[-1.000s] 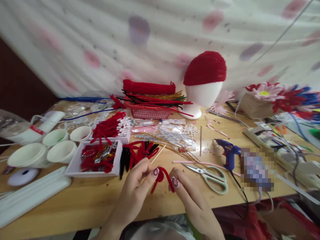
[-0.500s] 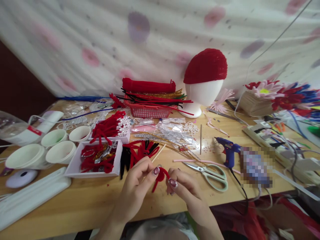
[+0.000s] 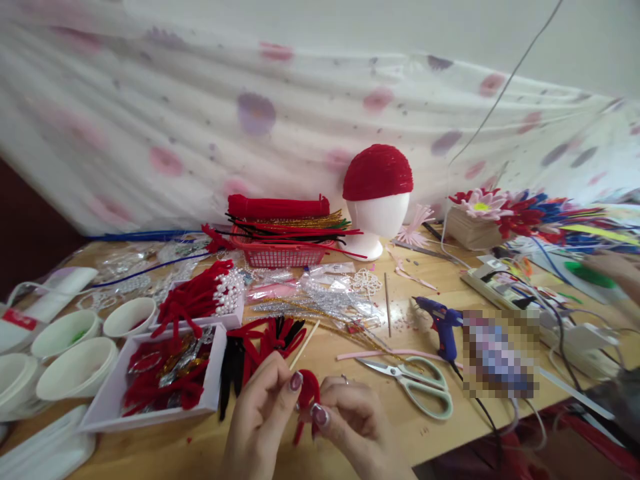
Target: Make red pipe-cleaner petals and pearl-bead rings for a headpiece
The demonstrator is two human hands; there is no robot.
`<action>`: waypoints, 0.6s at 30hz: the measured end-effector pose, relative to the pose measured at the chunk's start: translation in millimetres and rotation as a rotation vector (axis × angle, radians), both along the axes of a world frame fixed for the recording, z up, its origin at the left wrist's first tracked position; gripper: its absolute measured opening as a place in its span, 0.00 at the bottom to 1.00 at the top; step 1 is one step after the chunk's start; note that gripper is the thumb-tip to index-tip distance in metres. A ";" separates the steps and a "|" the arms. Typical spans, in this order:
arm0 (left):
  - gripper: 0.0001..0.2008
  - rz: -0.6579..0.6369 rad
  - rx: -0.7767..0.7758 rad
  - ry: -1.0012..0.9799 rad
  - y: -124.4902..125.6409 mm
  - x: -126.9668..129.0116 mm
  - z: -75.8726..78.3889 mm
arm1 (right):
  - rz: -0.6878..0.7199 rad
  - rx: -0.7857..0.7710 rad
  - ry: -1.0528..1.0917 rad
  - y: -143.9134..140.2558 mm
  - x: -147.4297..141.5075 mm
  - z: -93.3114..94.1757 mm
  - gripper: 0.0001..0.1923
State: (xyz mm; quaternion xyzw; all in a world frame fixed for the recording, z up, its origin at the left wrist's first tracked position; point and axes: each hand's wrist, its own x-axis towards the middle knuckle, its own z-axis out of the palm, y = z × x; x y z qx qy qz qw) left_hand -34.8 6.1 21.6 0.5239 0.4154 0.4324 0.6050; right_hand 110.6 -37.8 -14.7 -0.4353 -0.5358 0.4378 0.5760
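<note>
Between my two hands is a red pipe cleaner (image 3: 309, 387), bent into a curl with one end hanging down. My left hand (image 3: 263, 413) pinches the curl from the left with thumb and forefinger. From the right, my right hand (image 3: 353, 423) is closed on the same piece, its thumb against the strand. A thin wooden stick (image 3: 306, 341) runs up from behind my left fingers; whether it is held or lying there I cannot tell. Green-handled scissors (image 3: 425, 387) lie spread on the table, right of my right hand.
White boxes of red pieces (image 3: 216, 373) and paper cups (image 3: 75, 370) stand left. Behind are a red basket (image 3: 283, 255) of pipe cleaners and a red-capped foam head (image 3: 377, 220). A blue glue gun (image 3: 443, 327), power strip (image 3: 540, 320) and another person's hand (image 3: 617, 267) are right.
The view has tilted upward, so the table sits lower in the picture. My right hand has come closer to my left around the curl. Another person's hand now shows at the right.
</note>
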 end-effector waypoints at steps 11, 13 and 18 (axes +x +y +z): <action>0.24 0.052 0.039 0.048 0.8 7.6 -4.5 | -0.103 -0.128 0.122 5.9 1.1 15.6 0.13; 0.24 0.068 0.035 0.042 -0.3 9.4 -2.9 | -0.091 -0.143 0.135 7.2 1.5 13.2 0.13; 0.24 0.060 0.055 0.043 -1.9 12.5 -3.7 | -0.101 -0.277 0.277 6.3 1.2 6.6 0.16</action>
